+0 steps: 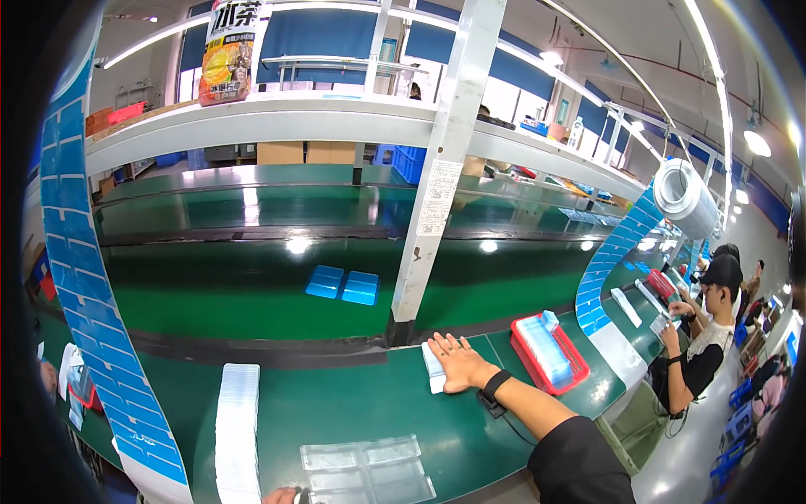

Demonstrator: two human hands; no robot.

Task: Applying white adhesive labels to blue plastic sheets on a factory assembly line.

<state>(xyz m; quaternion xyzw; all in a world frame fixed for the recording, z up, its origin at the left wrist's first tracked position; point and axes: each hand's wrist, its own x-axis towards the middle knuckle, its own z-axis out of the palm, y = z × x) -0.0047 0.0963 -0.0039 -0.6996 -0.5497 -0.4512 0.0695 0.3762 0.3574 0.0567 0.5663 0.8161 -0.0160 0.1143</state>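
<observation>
My right hand (pixel 457 363) lies palm down with fingers stretched out over a small pale stack of flat pieces (pixel 435 370) on the green bench. A black band circles its wrist. At the lower edge, only a small part of my left hand (pixel 280 496) shows, beside the corner of a clear plastic sheet of moulded trays (pixel 367 470); its grip is cut off by the picture's edge. Left of that sheet stretches a long row of thin white pieces (pixel 238 433), closely stacked.
A red basket (pixel 579 370) of pale blue-white pieces stands right of my right hand. Strips of blue film labels (pixel 88 277) hang left, others (pixel 594 281) from a roll (pixel 684 193) at right. Blue pieces (pixel 359 287) lie beyond a white post (pixel 449 160). A co-worker (pixel 714 328) sits right.
</observation>
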